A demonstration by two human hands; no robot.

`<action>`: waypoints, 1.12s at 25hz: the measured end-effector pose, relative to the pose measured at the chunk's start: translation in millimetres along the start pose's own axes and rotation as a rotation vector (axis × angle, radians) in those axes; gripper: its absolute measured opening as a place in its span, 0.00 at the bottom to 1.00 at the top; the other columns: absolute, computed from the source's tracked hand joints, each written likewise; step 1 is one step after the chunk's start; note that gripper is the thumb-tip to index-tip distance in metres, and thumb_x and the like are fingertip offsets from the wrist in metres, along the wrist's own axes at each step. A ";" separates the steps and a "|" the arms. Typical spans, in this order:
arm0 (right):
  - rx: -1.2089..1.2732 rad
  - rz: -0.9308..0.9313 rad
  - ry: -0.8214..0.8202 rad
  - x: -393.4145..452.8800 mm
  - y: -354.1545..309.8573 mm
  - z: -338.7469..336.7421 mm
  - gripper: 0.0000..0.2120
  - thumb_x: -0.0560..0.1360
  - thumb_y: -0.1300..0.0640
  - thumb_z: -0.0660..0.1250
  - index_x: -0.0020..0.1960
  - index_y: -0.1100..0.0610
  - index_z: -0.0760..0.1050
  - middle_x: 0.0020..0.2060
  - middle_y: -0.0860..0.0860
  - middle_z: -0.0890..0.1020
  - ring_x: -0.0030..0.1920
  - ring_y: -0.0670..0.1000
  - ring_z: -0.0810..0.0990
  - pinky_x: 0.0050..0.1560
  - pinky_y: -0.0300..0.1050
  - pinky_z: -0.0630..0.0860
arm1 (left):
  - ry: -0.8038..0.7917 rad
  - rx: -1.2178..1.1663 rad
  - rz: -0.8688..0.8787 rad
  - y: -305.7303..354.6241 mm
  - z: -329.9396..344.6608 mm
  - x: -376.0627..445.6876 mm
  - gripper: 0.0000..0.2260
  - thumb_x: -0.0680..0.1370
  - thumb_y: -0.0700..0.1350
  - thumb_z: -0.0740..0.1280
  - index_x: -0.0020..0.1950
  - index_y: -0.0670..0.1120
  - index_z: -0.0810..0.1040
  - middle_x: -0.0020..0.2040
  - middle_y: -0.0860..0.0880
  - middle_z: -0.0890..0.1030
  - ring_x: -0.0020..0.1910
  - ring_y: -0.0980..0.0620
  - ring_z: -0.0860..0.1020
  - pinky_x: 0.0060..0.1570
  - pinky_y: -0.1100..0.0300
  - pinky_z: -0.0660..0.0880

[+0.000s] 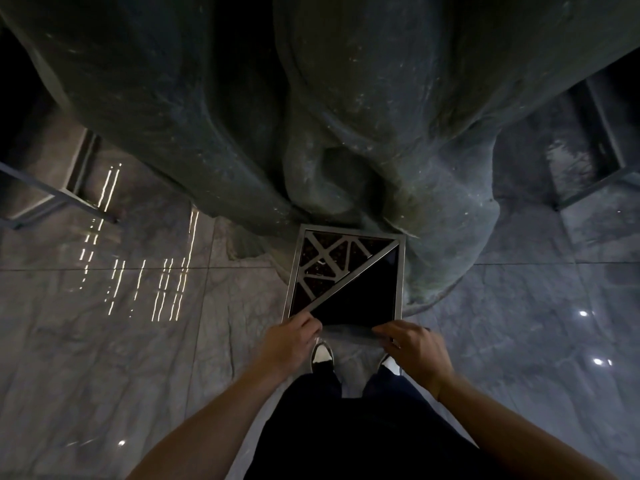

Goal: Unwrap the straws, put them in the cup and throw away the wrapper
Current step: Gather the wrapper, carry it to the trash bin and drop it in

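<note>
In dim light I look down at a square metal-framed waste bin point(401, 271) on the floor, close to my feet. Its right half is a dark triangular opening point(363, 292); its left half is a metal lattice point(320, 261). My left hand point(291, 341) is at the bin's near left corner with fingertips pinched together. My right hand point(412, 344) is at the near right corner, fingers curled. A thin pale strip point(346, 329) runs between the two hands; I cannot tell whether it is a wrapper or the bin's front rim. No straws and no cup are in view.
A large dark stone sculpture point(311, 116) rises right behind the bin. Glossy marble floor point(138, 323) spreads to both sides. Metal frames point(59, 199) stand at far left and far right point(595, 181). My shoes point(322, 355) are just short of the bin.
</note>
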State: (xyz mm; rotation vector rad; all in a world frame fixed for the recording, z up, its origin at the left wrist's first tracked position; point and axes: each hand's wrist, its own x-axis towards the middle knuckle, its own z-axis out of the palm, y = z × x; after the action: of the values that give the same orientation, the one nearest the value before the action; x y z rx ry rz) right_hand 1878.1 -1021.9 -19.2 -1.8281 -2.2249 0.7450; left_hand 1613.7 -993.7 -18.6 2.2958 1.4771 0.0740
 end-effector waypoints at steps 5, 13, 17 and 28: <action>-0.003 0.048 -0.127 11.8 -3.9 6.2 0.15 0.78 0.53 0.61 0.63 0.45 0.77 0.59 0.45 0.82 0.50 0.51 0.83 0.44 0.46 0.79 | -0.052 0.213 0.164 -6.1 4.2 5.3 0.13 0.63 0.39 0.77 0.43 0.48 0.80 0.41 0.51 0.80 0.34 0.53 0.80 0.23 0.62 0.75; -0.114 0.095 -0.184 12.0 0.6 29.0 0.12 0.79 0.55 0.61 0.59 0.51 0.79 0.56 0.48 0.84 0.59 0.52 0.79 0.55 0.49 0.78 | -0.254 0.214 0.049 -16.7 18.3 15.0 0.15 0.72 0.39 0.71 0.57 0.47 0.75 0.56 0.48 0.78 0.51 0.49 0.79 0.49 0.55 0.77; -0.242 0.113 -0.291 10.4 -1.7 39.2 0.15 0.77 0.54 0.63 0.63 0.46 0.74 0.60 0.44 0.80 0.65 0.53 0.71 0.58 0.49 0.70 | -0.357 0.321 0.060 -18.0 30.3 20.2 0.19 0.74 0.43 0.69 0.64 0.48 0.71 0.63 0.48 0.73 0.63 0.47 0.72 0.62 0.52 0.68; -0.256 0.253 -0.359 20.4 -20.0 46.5 0.19 0.78 0.51 0.57 0.69 0.46 0.68 0.66 0.46 0.76 0.65 0.52 0.68 0.58 0.49 0.67 | -0.392 0.225 -0.058 -24.7 32.7 21.0 0.17 0.79 0.45 0.60 0.69 0.48 0.70 0.65 0.48 0.73 0.66 0.46 0.69 0.62 0.50 0.68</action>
State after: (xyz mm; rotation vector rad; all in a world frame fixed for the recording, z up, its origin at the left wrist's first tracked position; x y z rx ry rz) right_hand 1835.8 -1017.5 -53.4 -2.2888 -2.4257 0.9349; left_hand 1610.1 -976.4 -61.2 2.2643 1.3973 -0.5536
